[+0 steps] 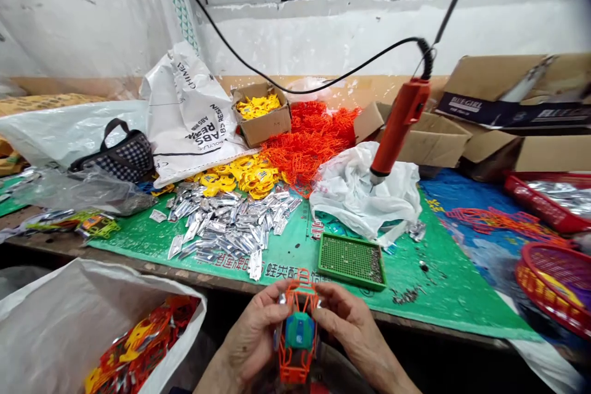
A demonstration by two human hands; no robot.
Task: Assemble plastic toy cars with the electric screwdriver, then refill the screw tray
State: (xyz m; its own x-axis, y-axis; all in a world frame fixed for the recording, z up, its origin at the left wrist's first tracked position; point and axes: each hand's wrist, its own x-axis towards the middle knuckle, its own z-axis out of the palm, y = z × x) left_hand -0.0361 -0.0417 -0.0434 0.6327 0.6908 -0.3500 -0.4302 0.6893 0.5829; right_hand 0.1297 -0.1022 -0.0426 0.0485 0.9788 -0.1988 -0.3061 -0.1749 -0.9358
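Note:
Both hands hold an orange plastic toy car frame [294, 366] with a teal and blue piece [300, 331] in its middle, just in front of the table edge. My left hand [253, 335] closes on its left side, thumb near the upper end. My right hand [347, 326] grips the right side, with the thumb at the upper bars. Small silvery bits show beside both thumbs. Past the hands, a green tray [351, 258] with a grid of holes lies on the table, and small silver pieces [226, 228] are heaped to its left.
A red electric screwdriver [401, 126] hangs from a cord above a white plastic bag [364, 191]. Yellow parts [258, 175] and orange frames [309, 141] are piled behind. An open white sack [60, 326] of orange and yellow pieces stands left. Red baskets [554, 283] are at right.

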